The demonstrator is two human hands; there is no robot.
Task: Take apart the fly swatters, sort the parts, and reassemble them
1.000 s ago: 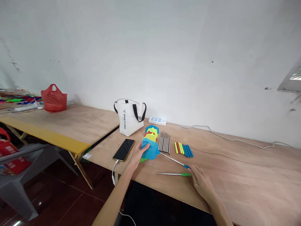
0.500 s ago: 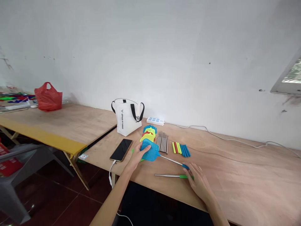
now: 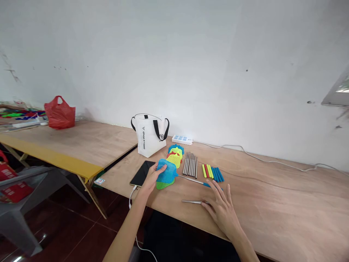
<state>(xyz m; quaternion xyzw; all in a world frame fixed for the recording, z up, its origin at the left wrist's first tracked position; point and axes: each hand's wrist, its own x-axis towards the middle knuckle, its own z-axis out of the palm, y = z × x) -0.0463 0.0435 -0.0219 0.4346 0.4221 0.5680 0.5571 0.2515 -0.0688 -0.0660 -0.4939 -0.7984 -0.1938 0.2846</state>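
Observation:
My left hand (image 3: 151, 179) pinches the head of a blue fly swatter (image 3: 167, 171), whose metal shaft and blue grip stretch to the right. Over the end of that grip, my right hand (image 3: 221, 206) is spread open, its thumb by a metal rod (image 3: 191, 201). The rod's right end is hidden under this hand. Partly beneath the blue swatter head lies a green mesh head (image 3: 163, 185). Behind it is a stack of mesh heads, with a yellow head (image 3: 174, 160) in front. Bare metal rods (image 3: 190, 165) lie side by side to their right.
Blue grips (image 3: 218, 174) lie beside yellow and red grips (image 3: 207, 171). A plugged-in phone (image 3: 142, 174) rests near the front edge. At the back stand a white bag (image 3: 149, 140) and a power strip (image 3: 182, 139). A red plastic bag (image 3: 60, 114) sits on the left table.
The blue swatter has shifted left, uncovering more of the green head. My right hand has opened from the blue grip, fingers spread, and now covers the rod's green grip.

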